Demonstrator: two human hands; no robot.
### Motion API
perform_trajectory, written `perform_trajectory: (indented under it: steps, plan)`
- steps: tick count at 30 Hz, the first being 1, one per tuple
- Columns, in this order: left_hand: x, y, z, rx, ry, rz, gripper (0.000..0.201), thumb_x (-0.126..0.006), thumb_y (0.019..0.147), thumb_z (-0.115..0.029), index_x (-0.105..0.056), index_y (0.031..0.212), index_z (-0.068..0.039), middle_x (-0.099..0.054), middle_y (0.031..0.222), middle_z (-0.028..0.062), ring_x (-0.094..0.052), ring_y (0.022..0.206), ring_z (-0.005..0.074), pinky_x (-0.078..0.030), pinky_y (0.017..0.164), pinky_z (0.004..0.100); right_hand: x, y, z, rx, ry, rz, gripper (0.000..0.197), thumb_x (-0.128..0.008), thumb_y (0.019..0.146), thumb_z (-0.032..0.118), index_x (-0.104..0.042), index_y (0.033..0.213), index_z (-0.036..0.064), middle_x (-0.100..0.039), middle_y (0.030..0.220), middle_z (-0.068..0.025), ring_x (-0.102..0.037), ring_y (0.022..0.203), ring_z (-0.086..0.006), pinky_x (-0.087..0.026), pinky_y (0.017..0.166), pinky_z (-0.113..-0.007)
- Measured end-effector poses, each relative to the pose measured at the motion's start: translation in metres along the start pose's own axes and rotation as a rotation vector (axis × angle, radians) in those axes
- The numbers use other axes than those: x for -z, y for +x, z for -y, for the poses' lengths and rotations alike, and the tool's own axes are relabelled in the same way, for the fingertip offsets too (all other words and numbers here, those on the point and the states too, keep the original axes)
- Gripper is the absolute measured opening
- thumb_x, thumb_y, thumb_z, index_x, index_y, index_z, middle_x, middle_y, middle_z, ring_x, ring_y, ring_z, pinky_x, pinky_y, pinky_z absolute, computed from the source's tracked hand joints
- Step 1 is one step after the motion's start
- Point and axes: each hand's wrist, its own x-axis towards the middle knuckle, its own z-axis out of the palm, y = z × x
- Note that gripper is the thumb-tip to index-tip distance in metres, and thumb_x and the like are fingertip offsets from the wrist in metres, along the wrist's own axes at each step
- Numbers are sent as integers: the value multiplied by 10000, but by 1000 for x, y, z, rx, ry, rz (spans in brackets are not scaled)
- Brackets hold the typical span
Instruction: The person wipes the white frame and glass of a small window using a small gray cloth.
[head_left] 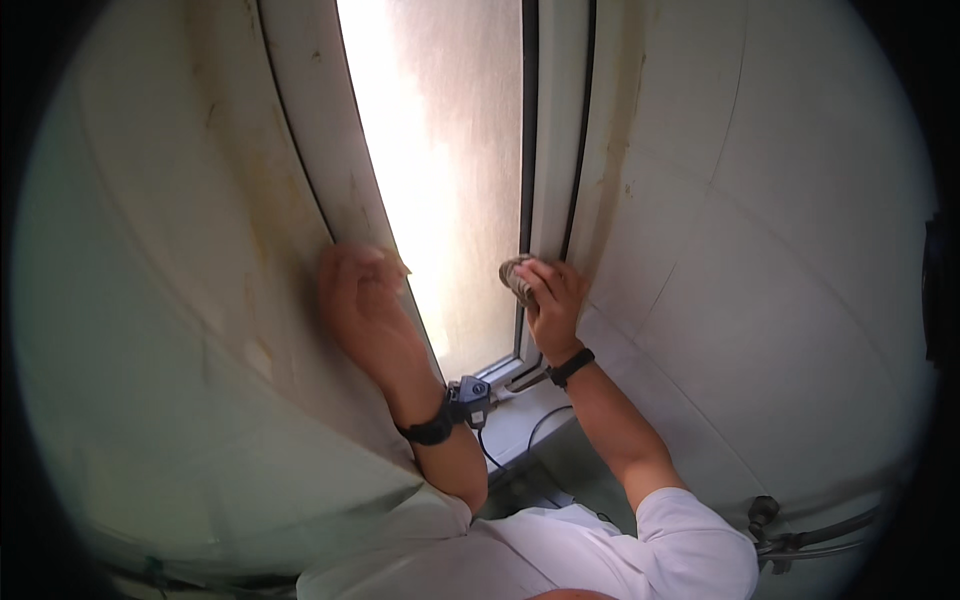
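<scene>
Up against the window frame (pixel 548 150): a crumpled grey cloth (pixel 514 277), pinched in the right hand (pixel 553 297), grip pressed together around it, held to the frame's dark seal just right of the frosted pane (pixel 450 150). Left of the pane, left hand (pixel 357 297) laid flat on the stained white jamb (pixel 310 130), fingers spread, slightly blurred. Dark wristbands on both wrists; below the pane, the sill (pixel 520 415) with a thin black cable (pixel 540 420).

- Window frame (pixel 556 120): white, with black seal strips.
- Pane (pixel 450 150): frosted, glowing white.
- Wall tiles (pixel 780 250): pale greenish-white, yellow-stained at left.
- Cloth (pixel 516 277): grey-brown.
- Wristbands (pixel 571 367): black.
- Sleeve (pixel 690 540): white.
</scene>
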Motion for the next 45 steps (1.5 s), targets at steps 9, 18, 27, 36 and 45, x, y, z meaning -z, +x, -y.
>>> perform_trajectory:
  steps: [9, 18, 27, 36, 45]
  plan:
    - [-6, -9, -11, 39, -126, -129, 178, -504, 1025, -181, -575, 923, -54, -487, 716, 48, -469, 678, 172, -419, 720, 331, 51, 260, 12, 269, -48, -461, 185, -813, 873, 87, -752, 1045, 119, -750, 1051, -30, -640, 1022, -260, -460, 890, -434]
    - [8, -45, -5, 123, -93, -163, 198, -506, 1027, -193, -566, 933, -29, -519, 754, 71, -493, 683, 179, -428, 671, 314, 11, 134, 12, 156, -67, -238, 390, -747, 811, 26, -759, 1168, 182, -715, 1207, -2, -608, 1130, -265, -416, 915, -443]
    - [-4, -54, -34, 248, -39, -146, 179, -508, 1040, -176, -567, 924, -54, -488, 810, 45, -479, 737, 179, -400, 736, 341, -2, -59, -6, 3, 137, 182, 433, -747, 789, -12, -766, 1186, 158, -741, 1198, -18, -607, 1001, -293, -461, 916, -425]
    - [3, -61, -30, 200, 97, -139, 177, -446, 1004, -93, -569, 892, -33, -478, 727, 34, -453, 685, 136, -389, 683, 288, 40, 268, 4, 321, 92, -549, 284, -749, 844, -6, -749, 1102, 113, -744, 1130, -44, -614, 993, -290, -471, 898, -401]
    - [-6, -62, -30, 185, 91, -132, 212, -460, 1041, -179, -585, 896, -89, -458, 727, 5, -445, 702, 147, -380, 713, 308, -7, 37, -4, 23, 72, -240, 377, -725, 805, -13, -760, 1134, 168, -743, 1173, 13, -641, 1004, -259, -442, 912, -427]
